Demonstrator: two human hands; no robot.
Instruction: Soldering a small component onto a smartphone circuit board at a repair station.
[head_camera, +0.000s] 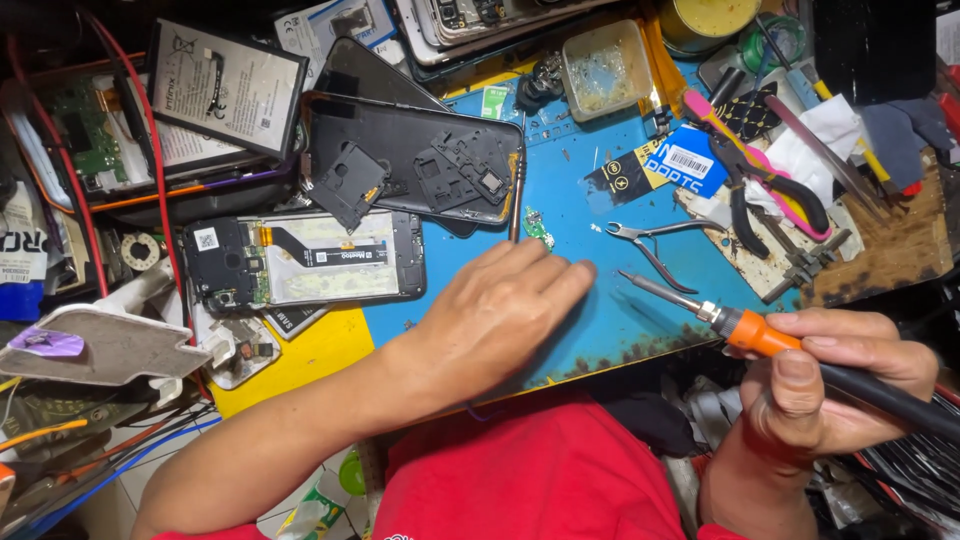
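Soldering iron (760, 335) is what I read as the centre of this moment: my right hand (825, 385) has it wrapped in a full fist around the black handle, thumb pressed along the orange collar, so the hot tip points up and left, away from the body. The tip hangs just off the lower right corner of the blue work mat (590, 300), low over it or just touching; I cannot tell which. Holding it that far back on the handle keeps the fingers off the heated metal shaft.

My left hand (500, 315) lies palm down on the blue work mat, fingers together and stretched toward the iron's tip. It grips nothing that I can see; it may be pinning something small under the fingertips, but they hide that spot.

Left of the mat's centre sits an opened phone (300, 262), back off, with its board and flex cable exposed. Above it, the removed back cover (420, 165) rests inside-up, and further left of the mat a loose battery (225, 88) leans on a pile of parts. A thin screwdriver (517, 195) stands along the cover's right edge. Small nippers (650, 240) lie on the mat's right half, just above the iron's tip, and pink-handled pliers (770, 170) rest at the mat's right edge on a scorched wooden block (880, 255), which probably serves as a heat-safe rest.
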